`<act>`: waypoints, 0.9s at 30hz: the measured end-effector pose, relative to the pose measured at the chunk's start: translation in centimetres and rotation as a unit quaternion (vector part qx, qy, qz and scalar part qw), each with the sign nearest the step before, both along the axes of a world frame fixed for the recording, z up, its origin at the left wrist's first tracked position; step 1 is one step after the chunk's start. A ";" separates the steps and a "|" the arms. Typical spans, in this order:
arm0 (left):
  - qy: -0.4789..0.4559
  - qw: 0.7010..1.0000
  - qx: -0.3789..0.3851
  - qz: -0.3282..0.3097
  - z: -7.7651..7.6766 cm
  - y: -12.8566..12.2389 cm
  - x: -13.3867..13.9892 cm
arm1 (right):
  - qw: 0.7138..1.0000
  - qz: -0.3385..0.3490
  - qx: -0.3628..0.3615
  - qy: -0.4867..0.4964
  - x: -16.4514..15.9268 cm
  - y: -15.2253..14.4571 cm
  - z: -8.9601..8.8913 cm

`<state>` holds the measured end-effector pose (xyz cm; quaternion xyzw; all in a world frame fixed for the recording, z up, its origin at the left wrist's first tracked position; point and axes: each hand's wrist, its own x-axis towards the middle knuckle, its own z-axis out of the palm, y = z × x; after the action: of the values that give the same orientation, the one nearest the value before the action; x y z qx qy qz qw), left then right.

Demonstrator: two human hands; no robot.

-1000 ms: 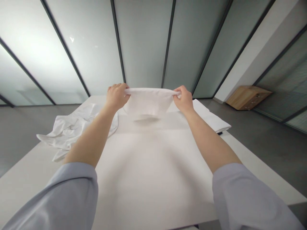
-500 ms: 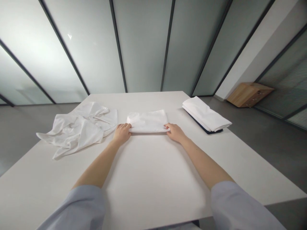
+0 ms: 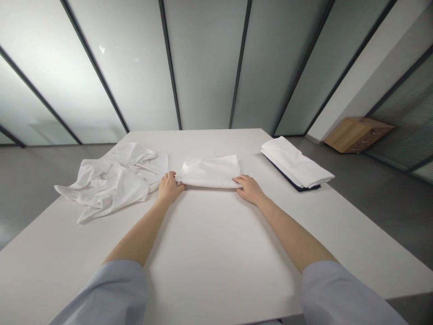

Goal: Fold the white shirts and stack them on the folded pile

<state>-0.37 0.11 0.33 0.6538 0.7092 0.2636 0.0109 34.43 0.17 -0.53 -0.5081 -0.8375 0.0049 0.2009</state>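
A folded white cloth [image 3: 210, 170] lies flat in the middle of the table, its long near edge towards me. At its near left corner, my left hand [image 3: 169, 187] pinches a small bit of the fabric between thumb and fingers. My right hand [image 3: 249, 188] grips the near right corner, fingers on top of the cloth and thumb at the front edge. Exactly how the layers sit inside each hand is hidden.
On the left a crumpled white cloth [image 3: 115, 180] is spread loosely, close to my left hand. Folded white cloths [image 3: 296, 162] lie on a dark folded piece [image 3: 306, 188] at the right. The white table [image 3: 216, 253] stands before frosted glass panels; a wooden cabinet [image 3: 355, 134] is beyond.
My left hand has shifted slightly outward at the cloth's left corner, and a bit of fabric now shows between its fingers. My right hand stays at its corner. The view has turned slightly.
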 end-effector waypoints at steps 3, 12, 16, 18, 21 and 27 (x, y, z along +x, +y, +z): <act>-0.059 0.998 0.009 0.019 -0.5 0.6 -0.5 | 1.000 -0.018 0.006 0.003 -0.2 -0.1 0.3; 0.003 0.987 0.150 -0.062 0.3 0.0 -0.2 | 1.000 -0.017 0.023 0.002 -0.4 -0.3 0.4; -0.008 0.990 0.126 -0.066 0.4 0.0 0.0 | 1.000 -0.015 0.022 -0.002 -0.4 -0.3 0.5; -0.071 0.990 0.102 -0.061 0.2 0.3 -0.2 | 1.000 -0.017 0.022 -0.002 -0.4 -0.3 0.5; -0.192 0.978 0.051 -0.066 -0.1 0.7 -0.6 | 1.000 -0.020 0.019 -0.004 -0.4 -0.3 0.4; -0.348 0.929 -0.025 -0.124 0.1 0.9 -0.9 | 1.000 -0.019 0.015 -0.004 -0.2 -0.2 0.3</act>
<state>-1.28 1.01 0.41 0.6030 0.5808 0.4531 0.3063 34.26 -0.05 -0.23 -0.5204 -0.8287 -0.0138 0.2054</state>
